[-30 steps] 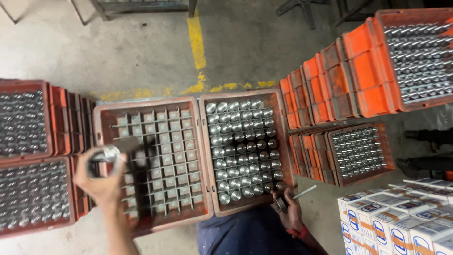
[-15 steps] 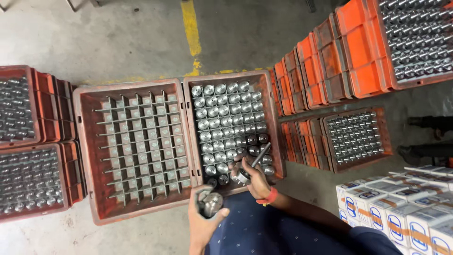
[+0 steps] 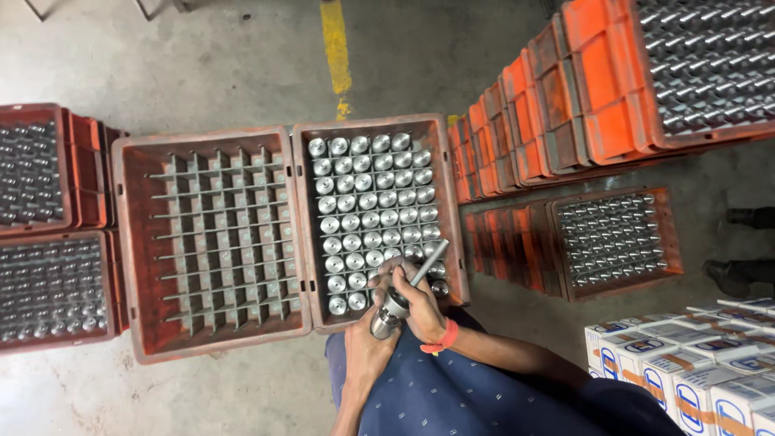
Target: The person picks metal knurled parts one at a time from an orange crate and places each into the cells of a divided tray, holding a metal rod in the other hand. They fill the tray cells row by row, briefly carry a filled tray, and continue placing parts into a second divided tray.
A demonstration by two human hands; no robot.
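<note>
A cylindrical metal part [image 3: 387,313] is clamped in the left hand [image 3: 367,343] over the near edge of the filled crate [image 3: 375,218] while a thin metal rod [image 3: 426,265], gripped by the right hand [image 3: 420,300], is applied; steady alignment appears required next.

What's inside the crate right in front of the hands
The right-hand crate holds rows of upright shiny metal cylinders in a grid. The hands and the part they hold cover its near corner, so those cells cannot be seen.
</note>
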